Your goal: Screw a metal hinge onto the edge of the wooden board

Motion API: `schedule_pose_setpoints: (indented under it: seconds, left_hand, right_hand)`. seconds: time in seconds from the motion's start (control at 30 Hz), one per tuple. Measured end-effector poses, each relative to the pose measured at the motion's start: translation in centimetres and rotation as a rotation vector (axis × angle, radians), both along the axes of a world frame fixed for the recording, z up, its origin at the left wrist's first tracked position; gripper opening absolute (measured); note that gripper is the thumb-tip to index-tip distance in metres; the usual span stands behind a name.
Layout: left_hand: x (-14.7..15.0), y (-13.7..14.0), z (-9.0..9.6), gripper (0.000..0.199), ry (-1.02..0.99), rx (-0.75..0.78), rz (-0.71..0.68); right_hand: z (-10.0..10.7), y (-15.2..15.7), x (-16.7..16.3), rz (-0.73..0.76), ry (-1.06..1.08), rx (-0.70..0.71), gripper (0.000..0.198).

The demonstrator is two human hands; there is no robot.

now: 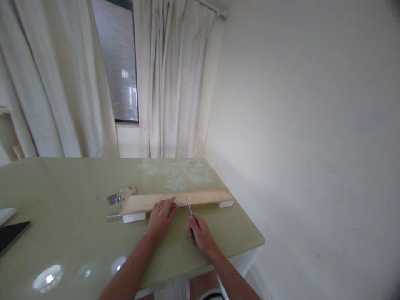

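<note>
A long pale wooden plank (200, 197) lies on the green table (62, 187), raised on two small white blocks (134, 217). My left hand (161, 216) rests on the plank's near edge, fingertips pinching a small metal bracket (180, 203) there. My right hand (201, 234) grips a green-handled screwdriver (188, 206), whose shaft points up toward the bracket on the plank's edge.
Small metal hinges and screws (114, 199) and a little wooden piece (128, 191) lie left of the plank. A dark tablet (11, 235) sits at the left edge. The table's right edge (250, 225) is close to the plank. Curtains and a window stand behind.
</note>
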State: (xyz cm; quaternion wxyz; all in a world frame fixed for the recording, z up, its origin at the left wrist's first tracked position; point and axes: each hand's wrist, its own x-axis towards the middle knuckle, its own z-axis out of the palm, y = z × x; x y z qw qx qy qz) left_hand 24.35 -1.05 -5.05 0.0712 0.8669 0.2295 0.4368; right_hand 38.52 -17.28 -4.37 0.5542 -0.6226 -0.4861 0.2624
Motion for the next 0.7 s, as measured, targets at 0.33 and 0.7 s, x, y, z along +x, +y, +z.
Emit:
schedule_pose_setpoints:
  seconds: [0.33,0.7]
  left_hand:
    - [0.2,-0.3,0.1,0.03,0.031,-0.004,0.028]
    - [-0.1,-0.5,0.5,0.024,0.045,-0.033,0.075]
  right_hand:
    - [0.2,-0.3,0.9,-0.188,0.081,0.169,0.037]
    - [2.1,-1.0,1.3,-0.571,0.033,0.407,0.041]
